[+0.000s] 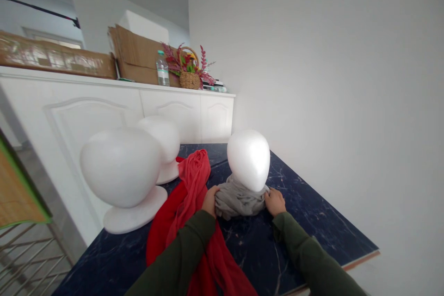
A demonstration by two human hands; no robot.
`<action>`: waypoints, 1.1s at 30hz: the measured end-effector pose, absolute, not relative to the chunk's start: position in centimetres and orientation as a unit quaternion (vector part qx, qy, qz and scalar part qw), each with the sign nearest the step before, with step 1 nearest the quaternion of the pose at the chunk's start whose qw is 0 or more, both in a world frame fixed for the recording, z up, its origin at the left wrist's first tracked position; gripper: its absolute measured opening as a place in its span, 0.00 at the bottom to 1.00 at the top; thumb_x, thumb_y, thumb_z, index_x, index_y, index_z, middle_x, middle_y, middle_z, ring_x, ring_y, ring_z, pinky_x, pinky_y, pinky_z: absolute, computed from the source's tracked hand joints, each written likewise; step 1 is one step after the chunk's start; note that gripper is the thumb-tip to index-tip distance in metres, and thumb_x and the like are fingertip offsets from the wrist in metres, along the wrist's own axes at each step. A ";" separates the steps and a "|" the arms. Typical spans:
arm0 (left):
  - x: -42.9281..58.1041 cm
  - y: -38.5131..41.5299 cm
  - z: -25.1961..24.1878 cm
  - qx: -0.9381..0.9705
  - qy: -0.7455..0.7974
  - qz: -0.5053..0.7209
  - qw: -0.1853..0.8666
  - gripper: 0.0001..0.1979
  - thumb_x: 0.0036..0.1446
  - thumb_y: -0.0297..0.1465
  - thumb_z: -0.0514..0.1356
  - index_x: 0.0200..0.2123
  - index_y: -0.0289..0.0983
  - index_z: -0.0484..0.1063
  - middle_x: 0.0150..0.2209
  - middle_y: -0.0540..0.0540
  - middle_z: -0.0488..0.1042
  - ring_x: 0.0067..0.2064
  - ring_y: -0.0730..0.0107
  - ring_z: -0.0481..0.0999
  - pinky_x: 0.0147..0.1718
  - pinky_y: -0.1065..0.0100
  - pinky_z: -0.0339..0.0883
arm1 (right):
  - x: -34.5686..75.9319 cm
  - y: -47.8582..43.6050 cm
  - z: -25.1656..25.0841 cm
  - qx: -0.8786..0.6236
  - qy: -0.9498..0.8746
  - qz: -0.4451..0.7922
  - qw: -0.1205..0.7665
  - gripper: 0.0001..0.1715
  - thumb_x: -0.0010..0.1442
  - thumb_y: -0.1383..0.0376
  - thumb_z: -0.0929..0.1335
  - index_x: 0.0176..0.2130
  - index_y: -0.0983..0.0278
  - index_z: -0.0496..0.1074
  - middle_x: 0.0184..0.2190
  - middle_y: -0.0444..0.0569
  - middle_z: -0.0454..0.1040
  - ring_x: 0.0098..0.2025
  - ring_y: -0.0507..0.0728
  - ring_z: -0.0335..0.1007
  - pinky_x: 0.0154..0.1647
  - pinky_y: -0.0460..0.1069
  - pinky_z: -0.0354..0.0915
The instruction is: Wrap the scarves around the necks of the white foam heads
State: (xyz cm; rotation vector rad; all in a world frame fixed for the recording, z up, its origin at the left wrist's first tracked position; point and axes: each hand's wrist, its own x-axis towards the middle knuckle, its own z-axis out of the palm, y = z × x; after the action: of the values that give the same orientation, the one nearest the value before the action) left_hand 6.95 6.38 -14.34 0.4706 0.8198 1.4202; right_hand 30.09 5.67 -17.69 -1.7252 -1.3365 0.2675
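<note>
Probably light and soft, the gray scarf (239,200) suits side holds, left hand (210,201) and right hand (275,202) each gripping folds.

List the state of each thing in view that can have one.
Gray scarf: bunched around right head form
Left hand: touching gray scarf, grip unclear
Right hand: touching gray scarf, grip unclear
Coral scarf: loose, rumpled
Red cloth: partly beneath coral scarf
Left head forms: upright, bare
Bottle: upright, capped
Cabinet doors: shut
</note>
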 end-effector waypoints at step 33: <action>9.3 5.9 -16.3 0.524 0.349 0.432 0.645 0.25 0.33 0.19 0.52 0.39 0.37 0.72 0.54 0.47 0.61 0.54 0.59 0.61 0.52 0.61 0.53 | 32.0 11.4 -15.6 -0.407 -0.206 0.676 0.579 0.15 0.56 0.64 0.56 0.33 0.67 0.68 0.26 0.51 0.74 0.33 0.55 0.71 0.32 0.50 0.68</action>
State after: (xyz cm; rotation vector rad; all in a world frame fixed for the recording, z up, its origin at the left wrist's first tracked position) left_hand 9.34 5.91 -16.32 1.1936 0.7945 0.9830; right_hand 31.97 11.41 -15.64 -0.9524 -0.4814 1.5799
